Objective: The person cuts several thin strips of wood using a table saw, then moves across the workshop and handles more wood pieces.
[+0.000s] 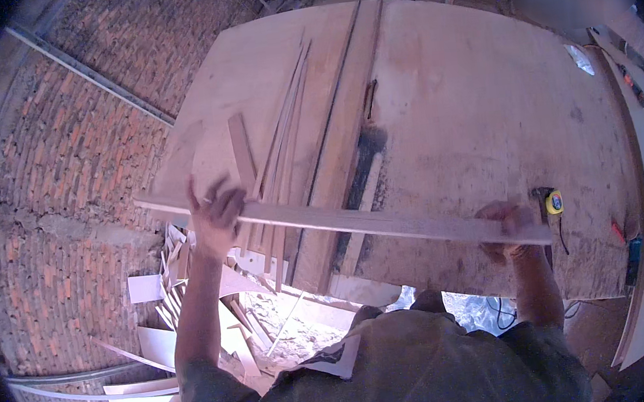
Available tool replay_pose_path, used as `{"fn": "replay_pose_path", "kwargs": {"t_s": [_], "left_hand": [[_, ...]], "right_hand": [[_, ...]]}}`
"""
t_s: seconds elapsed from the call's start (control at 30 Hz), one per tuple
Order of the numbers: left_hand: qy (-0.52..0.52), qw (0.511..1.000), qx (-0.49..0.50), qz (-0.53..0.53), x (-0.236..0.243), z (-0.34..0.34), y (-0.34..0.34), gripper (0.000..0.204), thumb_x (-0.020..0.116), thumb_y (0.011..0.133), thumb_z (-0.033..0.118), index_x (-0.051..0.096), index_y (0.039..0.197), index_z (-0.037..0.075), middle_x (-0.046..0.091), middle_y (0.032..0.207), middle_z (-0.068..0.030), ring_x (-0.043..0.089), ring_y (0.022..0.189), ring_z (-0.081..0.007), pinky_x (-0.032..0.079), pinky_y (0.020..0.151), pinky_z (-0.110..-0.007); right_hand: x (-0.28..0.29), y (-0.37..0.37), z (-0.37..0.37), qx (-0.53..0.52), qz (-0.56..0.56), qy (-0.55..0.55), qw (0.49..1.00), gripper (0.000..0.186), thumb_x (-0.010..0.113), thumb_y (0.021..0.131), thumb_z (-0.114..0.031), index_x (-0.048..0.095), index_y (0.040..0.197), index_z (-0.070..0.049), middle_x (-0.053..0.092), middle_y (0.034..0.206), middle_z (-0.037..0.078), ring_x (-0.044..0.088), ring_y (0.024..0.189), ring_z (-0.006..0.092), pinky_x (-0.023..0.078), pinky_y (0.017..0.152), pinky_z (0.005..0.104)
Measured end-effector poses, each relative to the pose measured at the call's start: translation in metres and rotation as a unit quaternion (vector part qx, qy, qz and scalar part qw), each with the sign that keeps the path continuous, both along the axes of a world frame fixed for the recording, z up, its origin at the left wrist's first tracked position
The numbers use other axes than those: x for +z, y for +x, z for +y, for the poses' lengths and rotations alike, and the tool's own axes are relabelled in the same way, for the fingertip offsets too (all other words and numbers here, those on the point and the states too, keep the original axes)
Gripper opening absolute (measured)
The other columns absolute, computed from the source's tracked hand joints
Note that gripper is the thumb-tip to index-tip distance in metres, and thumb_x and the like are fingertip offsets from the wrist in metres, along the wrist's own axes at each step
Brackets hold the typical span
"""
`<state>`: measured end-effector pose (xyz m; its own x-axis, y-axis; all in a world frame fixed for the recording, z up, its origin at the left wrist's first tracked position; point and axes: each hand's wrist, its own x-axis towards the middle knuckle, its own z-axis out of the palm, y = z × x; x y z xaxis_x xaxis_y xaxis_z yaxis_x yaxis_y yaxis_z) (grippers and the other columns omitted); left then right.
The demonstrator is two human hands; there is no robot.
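Note:
A long, narrow wooden strip (371,221) runs across in front of me, slanting slightly down to the right, above the near part of a large plywood-topped table (471,122). My left hand (219,212) is around the strip toward its left end, with the forefinger raised and the other fingers bent. Near the right end, my right hand (504,227) grips the strip, its fingers partly hidden by the wood. Just beyond that end lies a yellow tape measure (554,202), beside a dark tool that I cannot make out clearly.
Several thin wood strips (284,134) and a short slat (241,148) lie on the table's left half. Long rails (339,136) divide the tabletop. Offcuts (173,315) pile up at lower left by a brick wall (72,290). A person (634,35) is at far right.

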<state>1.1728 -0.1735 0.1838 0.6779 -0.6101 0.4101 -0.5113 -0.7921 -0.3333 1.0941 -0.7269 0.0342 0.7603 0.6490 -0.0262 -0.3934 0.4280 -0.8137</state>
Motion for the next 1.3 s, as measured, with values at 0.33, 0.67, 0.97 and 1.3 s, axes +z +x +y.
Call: {"fn": "replay_pose_path", "kwargs": {"t_s": [0.33, 0.67, 0.97, 1.3], "left_hand": [[-0.403, 0.533, 0.304, 0.679, -0.119, -0.039, -0.172, 0.029, 0.062, 0.09, 0.032, 0.063, 0.092, 0.003, 0.061, 0.065, -0.0062, 0.061, 0.055, -0.0146, 0.05, 0.049, -0.029], [-0.547, 0.263, 0.274, 0.746, -0.198, -0.049, -0.237, 0.049, 0.062, 0.09, 0.036, 0.052, 0.119, -0.002, 0.065, 0.088, -0.0139, 0.067, 0.077, -0.0224, 0.054, 0.072, -0.034], [-0.615, 0.21, 0.322, 0.689, -0.237, 0.002, -0.356, 0.038, 0.062, 0.09, 0.031, 0.061, 0.105, -0.004, 0.067, 0.089, -0.0151, 0.067, 0.083, -0.0255, 0.054, 0.079, -0.038], [-0.592, 0.336, 0.351, 0.643, -0.267, 0.008, -0.371, 0.03, 0.061, 0.091, 0.028, 0.063, 0.092, -0.002, 0.066, 0.075, -0.0084, 0.063, 0.064, -0.0154, 0.053, 0.061, -0.03]], "right_hand": [[-0.05, -0.012, 0.225, 0.011, 0.159, -0.047, 0.986, 0.065, 0.058, 0.089, -0.03, 0.027, 0.143, -0.013, 0.045, 0.132, 0.014, 0.05, 0.116, 0.026, 0.044, 0.093, 0.0483], [-0.112, -0.006, 0.303, -0.119, 0.233, -0.211, 0.942, 0.043, 0.062, 0.086, -0.014, 0.039, 0.122, -0.01, 0.06, 0.087, 0.009, 0.063, 0.068, 0.0178, 0.055, 0.056, 0.034], [-0.122, 0.021, 0.306, -0.281, 0.109, -0.322, 0.897, 0.055, 0.066, 0.083, -0.014, 0.037, 0.129, -0.011, 0.063, 0.081, 0.01, 0.062, 0.061, 0.0185, 0.053, 0.053, 0.0328], [-0.115, 0.027, 0.308, -0.125, -0.101, -0.582, 0.797, 0.08, 0.062, 0.083, -0.022, 0.016, 0.144, 0.002, 0.065, 0.069, 0.017, 0.066, 0.063, 0.031, 0.053, 0.061, 0.0411]]}}
